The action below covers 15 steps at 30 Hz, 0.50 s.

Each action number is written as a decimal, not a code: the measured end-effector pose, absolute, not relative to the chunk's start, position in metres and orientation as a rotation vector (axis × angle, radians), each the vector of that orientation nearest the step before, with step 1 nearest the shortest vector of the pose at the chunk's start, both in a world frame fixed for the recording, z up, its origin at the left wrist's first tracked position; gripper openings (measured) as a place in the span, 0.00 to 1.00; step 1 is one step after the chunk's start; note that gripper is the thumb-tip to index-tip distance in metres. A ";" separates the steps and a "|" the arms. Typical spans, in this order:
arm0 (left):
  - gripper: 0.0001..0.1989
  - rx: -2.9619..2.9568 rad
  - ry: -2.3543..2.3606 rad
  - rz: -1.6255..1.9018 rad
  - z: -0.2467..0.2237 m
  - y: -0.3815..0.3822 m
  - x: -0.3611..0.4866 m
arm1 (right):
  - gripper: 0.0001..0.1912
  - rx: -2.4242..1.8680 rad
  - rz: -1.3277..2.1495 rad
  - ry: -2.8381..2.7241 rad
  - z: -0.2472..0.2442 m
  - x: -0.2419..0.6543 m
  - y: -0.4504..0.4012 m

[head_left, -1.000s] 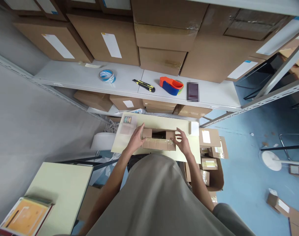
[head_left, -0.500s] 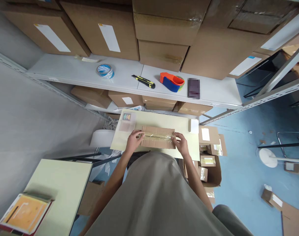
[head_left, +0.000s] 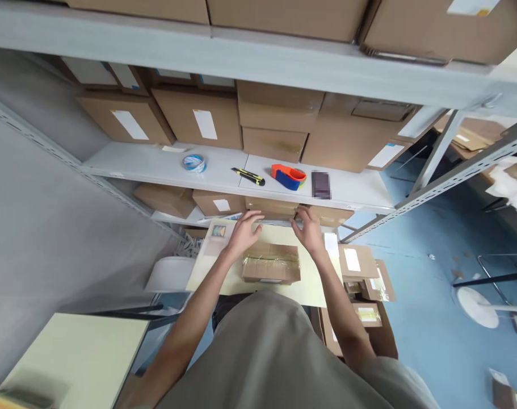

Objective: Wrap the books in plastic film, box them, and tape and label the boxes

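A small cardboard box (head_left: 270,264) with clear tape along its top lies on the pale yellow table (head_left: 211,278), close to my body. Above its far left corner my left hand (head_left: 244,233) is raised, thumb and fingers apart, holding nothing. My right hand (head_left: 308,232) is held up beyond the box's right end, also empty with its fingers spread. On the shelf (head_left: 224,169) beyond are a yellow and black utility knife (head_left: 248,176), an orange and blue tape dispenser (head_left: 287,177) and a blue and white tape roll (head_left: 194,163).
A blurred-out dark rectangular item (head_left: 321,185) is on the shelf, before stacked cartons (head_left: 198,122). A white box (head_left: 331,245) stands at the table's right edge. More boxes (head_left: 358,260) are piled right of the table; a white stool (head_left: 173,274) is at left.
Both hands have let go of the box's ends and moved forward and up, opening. The box's near side now shows. My view has tilted upward, bringing in a higher shelf.
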<state>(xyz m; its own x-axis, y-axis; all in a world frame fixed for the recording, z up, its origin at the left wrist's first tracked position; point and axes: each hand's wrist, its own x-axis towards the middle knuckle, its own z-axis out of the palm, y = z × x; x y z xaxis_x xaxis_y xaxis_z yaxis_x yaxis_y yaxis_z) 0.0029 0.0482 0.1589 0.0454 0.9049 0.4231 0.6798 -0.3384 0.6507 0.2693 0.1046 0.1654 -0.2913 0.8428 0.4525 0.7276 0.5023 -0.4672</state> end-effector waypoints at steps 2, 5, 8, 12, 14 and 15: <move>0.15 2.087 1.580 1.237 0.183 0.074 0.015 | 0.21 -1.275 0.136 -2.105 0.196 0.248 0.138; 0.16 2.111 1.591 1.267 0.209 0.105 0.032 | 0.23 -1.275 0.177 -2.122 0.231 0.218 0.179; 0.17 2.102 1.607 1.277 0.222 0.119 0.046 | 0.23 -1.242 0.241 -2.121 0.251 0.199 0.202; 0.16 2.068 1.561 1.306 0.225 0.116 0.053 | 0.22 -1.189 0.281 -2.128 0.262 0.195 0.211; 0.16 2.027 1.547 1.323 0.221 0.106 0.052 | 0.22 -1.165 0.319 -2.134 0.263 0.197 0.211; 0.16 1.999 1.542 1.331 0.218 0.099 0.050 | 0.22 -1.155 0.341 -2.139 0.261 0.199 0.210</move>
